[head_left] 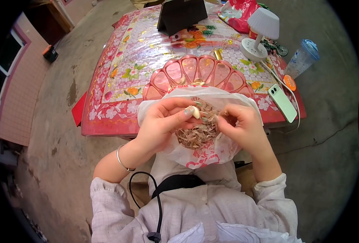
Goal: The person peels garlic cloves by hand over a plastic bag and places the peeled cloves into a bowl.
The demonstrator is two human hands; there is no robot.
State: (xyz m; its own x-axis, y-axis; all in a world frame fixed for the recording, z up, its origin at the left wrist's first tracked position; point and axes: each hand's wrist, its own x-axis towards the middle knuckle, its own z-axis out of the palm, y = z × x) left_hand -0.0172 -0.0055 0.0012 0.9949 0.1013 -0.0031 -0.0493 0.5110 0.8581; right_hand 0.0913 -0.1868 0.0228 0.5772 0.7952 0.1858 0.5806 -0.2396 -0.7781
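Between the thumb and fingers of my left hand (pixel 172 117) is a pale, partly peeled garlic clove (pixel 196 112). My right hand (pixel 237 123) is just to the right, its thumb and fingertips pinched together; whatever they hold is too small to make out. Both hands are over a white plastic bag (pixel 205 158) with red print, spread open on my lap against the table edge. Dry brown garlic skins (pixel 195 137) fill its middle. Behind the bag stands a pink scalloped tray (pixel 205 67) with a few pale cloves in it.
A flowered cloth covers the table (pixel 127 48). On it are a black tablet stand (pixel 181 16), a white lamp (pixel 262 28), a lidded cup (pixel 302 58), a pale green phone (pixel 282 102) and a white cable (pixel 297 109). A red bag (pixel 244 14) lies at the back right.
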